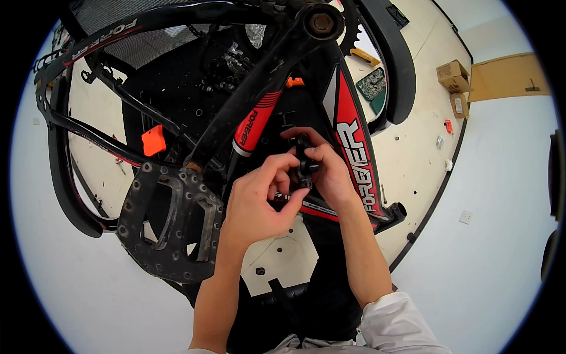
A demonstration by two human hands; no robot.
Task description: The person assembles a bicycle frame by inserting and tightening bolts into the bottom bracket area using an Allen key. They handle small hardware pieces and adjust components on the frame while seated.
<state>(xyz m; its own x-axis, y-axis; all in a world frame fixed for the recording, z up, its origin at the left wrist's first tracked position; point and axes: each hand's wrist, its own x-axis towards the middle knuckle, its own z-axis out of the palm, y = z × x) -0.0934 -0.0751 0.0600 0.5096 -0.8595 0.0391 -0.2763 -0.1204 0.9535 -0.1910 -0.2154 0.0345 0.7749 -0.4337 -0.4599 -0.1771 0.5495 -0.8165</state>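
Observation:
Between my two hands is a small black bicycle part with an uneven outline and a short stub on one side; its exact kind is unclear. My right hand is closed around its right side, thumb near the top. From the left, my left hand pinches its lower end, the other fingers curled. Behind and around them is a black bicycle frame with red and white panels. A black crank arm crosses it, ending at a large studded pedal left of my left forearm.
An orange block-like piece lies left of the crank. Small loose parts lie on a dark surface beyond the frame. A green tray of small metal parts is at the upper right, with cardboard boxes by the wall.

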